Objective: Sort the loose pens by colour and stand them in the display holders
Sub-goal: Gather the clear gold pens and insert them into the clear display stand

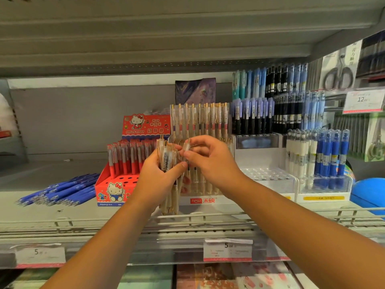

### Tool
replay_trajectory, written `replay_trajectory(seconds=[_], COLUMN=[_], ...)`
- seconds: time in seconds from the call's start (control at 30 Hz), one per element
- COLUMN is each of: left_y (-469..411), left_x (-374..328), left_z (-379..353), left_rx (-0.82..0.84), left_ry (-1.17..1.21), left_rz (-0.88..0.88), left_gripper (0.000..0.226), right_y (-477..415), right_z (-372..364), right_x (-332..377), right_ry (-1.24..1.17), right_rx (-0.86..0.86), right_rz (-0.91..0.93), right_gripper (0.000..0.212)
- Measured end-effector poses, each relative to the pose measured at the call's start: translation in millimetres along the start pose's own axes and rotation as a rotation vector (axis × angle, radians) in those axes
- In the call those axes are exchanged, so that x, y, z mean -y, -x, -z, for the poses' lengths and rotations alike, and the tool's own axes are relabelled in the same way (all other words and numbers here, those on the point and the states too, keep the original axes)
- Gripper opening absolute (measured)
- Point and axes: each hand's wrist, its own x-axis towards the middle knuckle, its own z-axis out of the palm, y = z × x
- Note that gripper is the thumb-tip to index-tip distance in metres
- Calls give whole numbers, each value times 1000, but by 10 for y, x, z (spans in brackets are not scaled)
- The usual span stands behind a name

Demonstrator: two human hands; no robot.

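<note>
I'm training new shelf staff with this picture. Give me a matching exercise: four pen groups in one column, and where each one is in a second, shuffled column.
Things
1. loose blue pens
2. red pens
3. bundle of gold-trimmed pens
4. single gold-trimmed pen

Places
A. gripped in the left hand
B. pinched by the right hand
C. lying flat on the shelf, at the left
D. standing in the Hello Kitty box

Pairs: 1-C, 2-D, 3-A, 4-B
</note>
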Motion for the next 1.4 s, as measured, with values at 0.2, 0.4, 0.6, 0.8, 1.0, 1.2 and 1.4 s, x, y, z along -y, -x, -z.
replay_trajectory(seconds=[0.2, 0.4, 0.6, 0.8, 1.0, 1.2, 1.4], left_y=[-30, -41, -63, -62, -61, -64, -66], left_x=[48, 75, 91, 89, 69, 68, 52], left_z=[18, 35, 35, 41, 36, 44, 39], left_rx=[-78, -106, -120, -125, -132, -146, -156], left_ry=[-34, -62, -102, -65, -43, -58, -61], left_rz=[45, 69, 82, 90, 80, 58, 61], left_gripper=[17, 14, 22, 20, 18, 19, 20], right_y=[-31, -109, -124, -121, -119, -114, -99], right_z=[340, 766, 901, 909, 905, 910, 880], right_x=[43, 16, -86, -213, -315, -294, -255], right_ry=[-157, 12, 186, 287, 433, 488, 695], right_rx=[-128, -353, -441, -371, -266, -273, -370], right_rz=[-3, 91, 190, 154, 36, 1, 116], right_gripper=[23, 24, 23, 23, 13, 13, 13])
